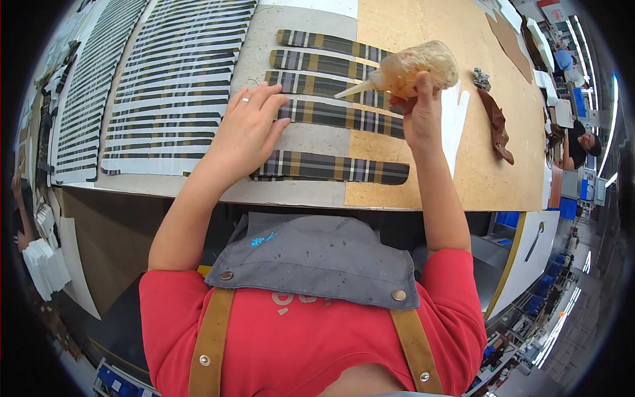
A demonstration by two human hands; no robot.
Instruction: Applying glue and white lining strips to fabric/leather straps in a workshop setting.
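In my right hand [423, 116] is a clear, stained squeeze bottle [430, 61] with a long pale nozzle [357, 88]. The bottle is tilted, its nozzle pointing left and down over the plaid strips. What fills it looks yellowish; I cannot tell whether any comes out. My left hand [250, 122] lies palm down at the left ends of the middle strips, fingers stretched and apart, covering part of them. Several dark plaid strips [331, 114] lie in a spaced column across the table, and another plaid strip [337, 167] lies nearer me.
Rows of many plaid strips [175, 86] cover the table's left side. To the right lie a white piece [456, 119], a brown scrap [496, 126] and a small crumpled lump [481, 79]. My apron [311, 255] meets the table's front edge. Another person [585, 142] is far right.
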